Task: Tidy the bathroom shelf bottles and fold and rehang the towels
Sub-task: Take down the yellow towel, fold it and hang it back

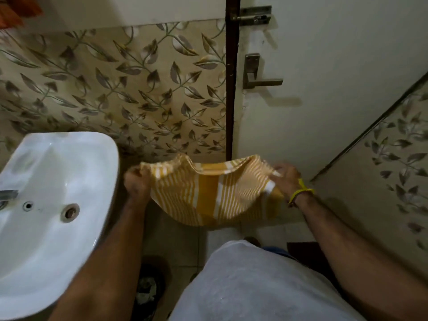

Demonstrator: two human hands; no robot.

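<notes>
A yellow towel with white stripes (208,193) hangs stretched between my two hands in front of my body, sagging in the middle. My left hand (136,181) is closed on its left end, close to the sink's right rim. Its right end is gripped by my right hand (286,179), which wears a yellow band at the wrist. No shelf or bottles are in view.
A white sink (53,205) with a tap stands at the left. A leaf-patterned tiled wall (115,89) is ahead. A door (324,89) with a lever handle (259,77) and a bolt (254,17) is at the right. Something orange (14,10) hangs at top left.
</notes>
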